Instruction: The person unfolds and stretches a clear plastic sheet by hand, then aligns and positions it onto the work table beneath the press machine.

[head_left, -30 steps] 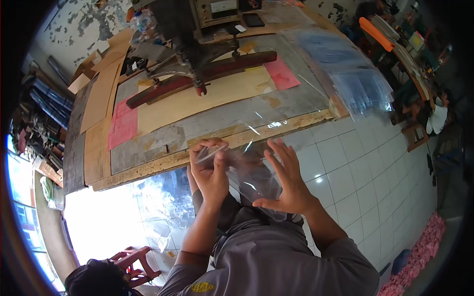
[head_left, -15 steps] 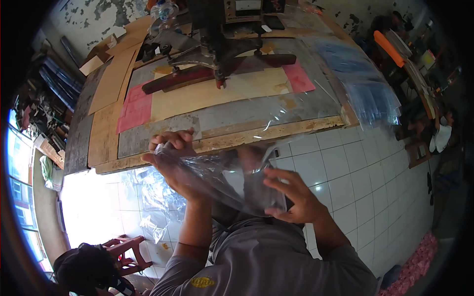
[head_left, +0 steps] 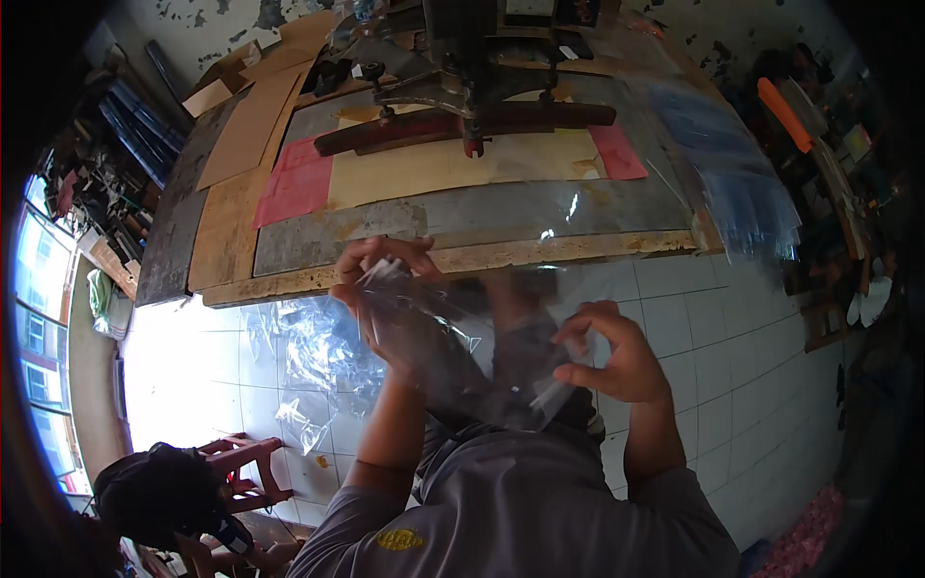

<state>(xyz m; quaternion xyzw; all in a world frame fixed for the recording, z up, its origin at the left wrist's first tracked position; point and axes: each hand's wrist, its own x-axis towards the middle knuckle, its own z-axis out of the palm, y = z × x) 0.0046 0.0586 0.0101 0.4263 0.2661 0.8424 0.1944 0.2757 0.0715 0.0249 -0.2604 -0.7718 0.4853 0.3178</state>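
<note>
Seen from my head-mounted view: nearest, a grey shirt [head_left: 540,501] bears a yellow oval emblem [head_left: 399,539] with dark lettering, too small for me to read. At near left are another person's dark head covering [head_left: 159,491] and a red stool [head_left: 255,472].

Above the lap, short of the tabletop [head_left: 540,222], I find the clear plastic film [head_left: 462,356]: thin, glossy, creased, streaked with white highlights, and bunched paler at its left end. The legs show through it. Of the hands, the left hand [head_left: 355,297] curls its fingers around that bunched end and grips it. The right hand [head_left: 626,361] stands partly open at the film's right edge, thumb and index finger apart; I cannot tell whether a fingertip touches it.

Crumpled clear plastic [head_left: 328,356] lies left on the white-tiled floor [head_left: 674,337]. On the tabletop I note a tan sheet [head_left: 434,178] between pink pieces [head_left: 294,183], a dark red press bar [head_left: 385,131] above them, and bluish plastic sheets [head_left: 732,164] at right. Far back is an instrument panel [head_left: 530,10], its markings illegible.
</note>
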